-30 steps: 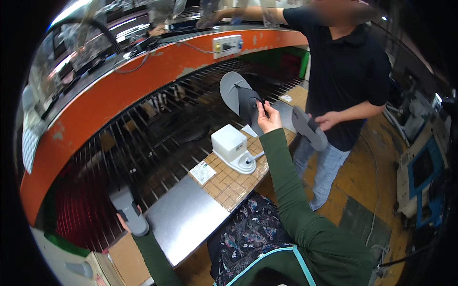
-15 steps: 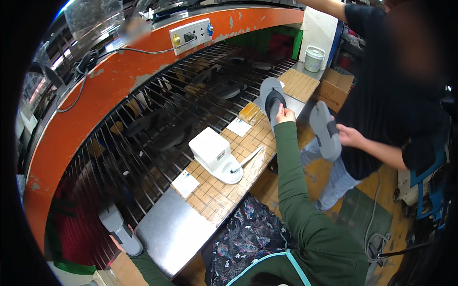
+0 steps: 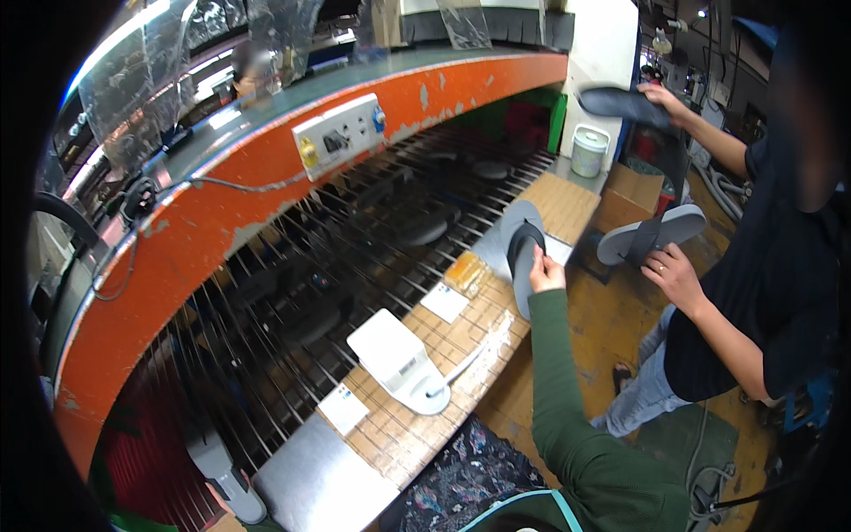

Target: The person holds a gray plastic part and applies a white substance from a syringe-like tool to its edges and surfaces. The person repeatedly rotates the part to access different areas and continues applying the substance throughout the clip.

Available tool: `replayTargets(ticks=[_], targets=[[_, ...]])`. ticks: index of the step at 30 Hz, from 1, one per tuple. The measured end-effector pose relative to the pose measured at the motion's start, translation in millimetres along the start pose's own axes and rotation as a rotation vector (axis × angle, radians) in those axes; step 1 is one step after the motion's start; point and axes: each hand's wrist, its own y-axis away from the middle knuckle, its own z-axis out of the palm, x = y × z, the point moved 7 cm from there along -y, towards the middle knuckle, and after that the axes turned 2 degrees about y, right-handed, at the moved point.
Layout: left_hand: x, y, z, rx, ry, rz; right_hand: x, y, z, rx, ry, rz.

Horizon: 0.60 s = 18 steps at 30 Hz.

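**Left hand (image 3: 216, 496) and right hand (image 3: 548, 273) both occupied**

Nearest me, at the lower left, I see the left hand curled closed around a light-grey slide sandal with a darker band (image 3: 222, 474); its palm is hidden under the sole. Just beside it begins the bare metal stretch of the long narrow tabletop (image 3: 324, 479), which then turns to a brown, grid-patterned covering.

On that covering I find a white boxy device with a rounded base (image 3: 390, 350), between two white printed cards (image 3: 343, 408) (image 3: 444, 302). Past the farther card lies a small amber-yellow block (image 3: 466, 270).

The right hand is closed on the dark strap of a grey thong sandal (image 3: 521, 266), pinching it at the tabletop's outer edge, sole tilted nearly upright. I cannot tell whether the sandal touches the surface.

Alongside the tabletop run thin metal rods (image 3: 292, 390), with dim footwear shapes (image 3: 425, 229) among them. To the right, another person in a black shirt (image 3: 736, 293) holds a grey sandal with a dark strap (image 3: 651, 235) and raises a dark, blurred shoe (image 3: 620, 105). Farthest off I make out a lidded pale pail (image 3: 589, 152) near an open cardboard box (image 3: 629, 197).
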Motion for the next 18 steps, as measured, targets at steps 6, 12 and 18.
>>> replayTargets(ticks=[6,12,18], targets=[[-1.0,10.9,11.4,-0.026,0.004,0.021,-25.2,79.2,52.7,0.12,-0.392,0.121],[-4.9,-8.0,5.8,-0.095,0.1,-0.036,-33.3,172.9,132.6,-0.327,-0.01,0.021],[-31.4,-50.8,24.9,-0.049,0.31,-0.009,12.9,290.2,263.0,-0.767,0.577,0.042]])
